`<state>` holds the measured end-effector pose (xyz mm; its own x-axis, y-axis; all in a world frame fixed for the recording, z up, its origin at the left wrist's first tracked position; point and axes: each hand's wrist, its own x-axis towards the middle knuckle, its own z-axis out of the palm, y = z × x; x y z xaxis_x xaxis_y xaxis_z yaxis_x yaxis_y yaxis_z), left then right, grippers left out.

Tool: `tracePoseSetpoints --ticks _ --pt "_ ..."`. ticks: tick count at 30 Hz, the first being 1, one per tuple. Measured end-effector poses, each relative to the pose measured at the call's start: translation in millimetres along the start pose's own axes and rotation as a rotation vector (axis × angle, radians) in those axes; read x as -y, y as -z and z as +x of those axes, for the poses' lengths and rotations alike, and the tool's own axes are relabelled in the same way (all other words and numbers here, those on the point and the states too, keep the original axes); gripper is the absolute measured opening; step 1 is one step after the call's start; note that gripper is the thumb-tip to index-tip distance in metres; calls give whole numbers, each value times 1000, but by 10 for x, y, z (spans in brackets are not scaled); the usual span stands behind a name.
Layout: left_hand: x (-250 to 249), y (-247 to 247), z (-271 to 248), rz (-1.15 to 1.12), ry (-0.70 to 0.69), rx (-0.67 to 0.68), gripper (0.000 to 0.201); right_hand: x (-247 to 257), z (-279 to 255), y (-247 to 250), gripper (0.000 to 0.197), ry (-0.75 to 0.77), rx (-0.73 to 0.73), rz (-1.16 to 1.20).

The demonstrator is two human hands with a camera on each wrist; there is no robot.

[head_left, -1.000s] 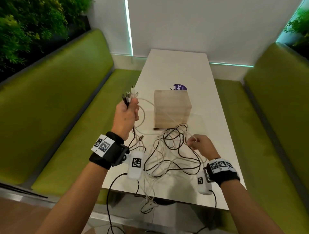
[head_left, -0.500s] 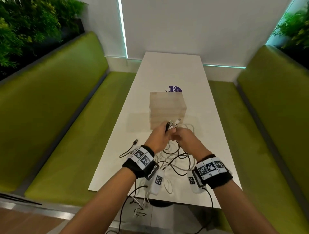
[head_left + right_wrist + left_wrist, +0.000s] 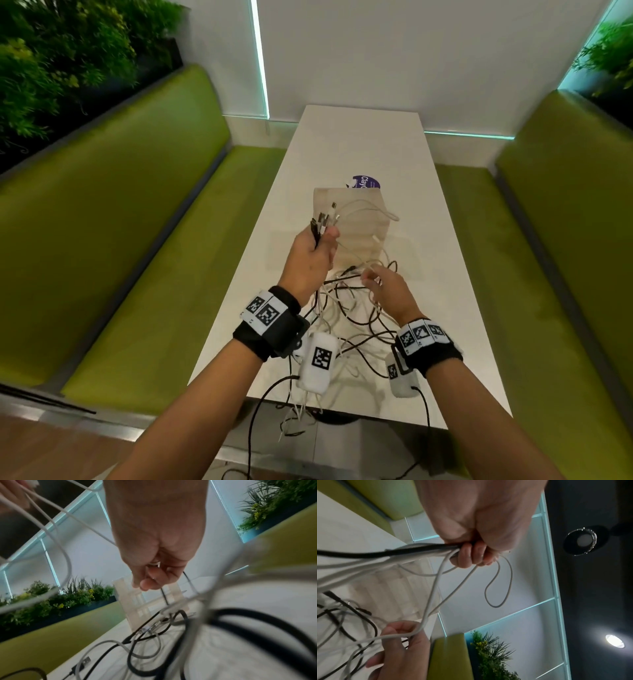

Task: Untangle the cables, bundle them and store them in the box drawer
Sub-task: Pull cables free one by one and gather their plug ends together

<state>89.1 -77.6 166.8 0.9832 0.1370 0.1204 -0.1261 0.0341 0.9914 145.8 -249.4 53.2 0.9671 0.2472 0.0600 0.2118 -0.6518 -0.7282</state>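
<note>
My left hand (image 3: 325, 240) is raised in front of the pale wooden box (image 3: 370, 202) and grips a bunch of black and white cable ends, whose plugs (image 3: 325, 219) stick up above the fist. The left wrist view shows that fist (image 3: 471, 557) closed round several strands. Lower and to the right, my right hand (image 3: 371, 277) pinches a white cable (image 3: 436, 588) that runs up to the left fist. The remaining tangled cables (image 3: 349, 318) lie on the white table (image 3: 359, 144) below both hands. No drawer front shows in the head view.
A purple round sticker (image 3: 364, 181) lies behind the box. Green benches flank the table on the left (image 3: 137, 205) and the right (image 3: 565, 205). Some cable ends hang over the table's near edge (image 3: 298, 414). Plants line the walls.
Half a second ago both hands met at the box front. Since then the left hand has lifted with the bunch of ends, and the right hand has drawn away, down and right, pulling a white cable.
</note>
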Motion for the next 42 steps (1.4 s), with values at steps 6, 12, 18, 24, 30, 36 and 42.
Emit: tracePoseSetpoints --ticks 6,12,18,24,30,36,42 --pt "-338 331 26 -115 -85 -113 21 -203 38 88 11 -239 -46 262" --pt "-151 514 21 79 47 -30 22 -63 -18 274 25 -16 138 126" --pt "148 513 -87 412 96 194 23 566 -267 572 67 144 93 390" --pt "110 453 -189 352 241 546 23 821 -391 501 45 113 383 454" --pt "113 424 -282 152 241 510 16 819 -534 286 12 60 378 632" --pt "153 463 -345 -10 262 527 19 929 -569 210 13 14 341 617" --pt "121 534 -388 -115 234 416 20 917 -693 274 17 49 502 591"
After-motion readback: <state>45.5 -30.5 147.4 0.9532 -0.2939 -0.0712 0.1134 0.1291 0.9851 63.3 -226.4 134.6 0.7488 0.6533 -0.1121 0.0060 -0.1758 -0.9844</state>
